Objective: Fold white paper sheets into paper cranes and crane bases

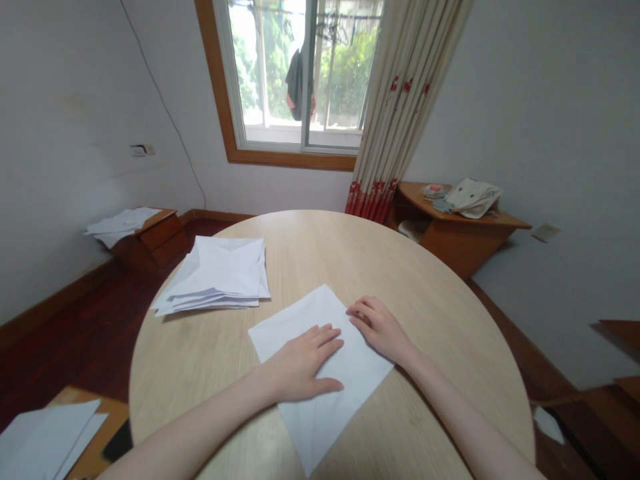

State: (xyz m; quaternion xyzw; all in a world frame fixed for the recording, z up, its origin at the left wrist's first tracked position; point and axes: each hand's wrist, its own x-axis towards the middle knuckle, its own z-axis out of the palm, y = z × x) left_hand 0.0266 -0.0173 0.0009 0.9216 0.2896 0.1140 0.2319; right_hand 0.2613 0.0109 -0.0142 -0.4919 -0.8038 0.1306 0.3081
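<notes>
A white sheet of paper with faint crease lines lies turned cornerwise on the round table, one point towards me. My left hand rests flat across its middle, fingers stretched out and thumb apart. At the sheet's upper right edge is my right hand, its fingers curled and the thumb close to the index finger, gripping the edge. Part of the sheet is hidden under my left hand. To the far left on the table sits a stack of folded white papers, its layers slightly uneven.
The round wooden table has a curved edge on all sides. More white sheets lie on a lower surface at the bottom left, beside a dark object. A small cabinet holds papers. A corner shelf carries a cloth bag.
</notes>
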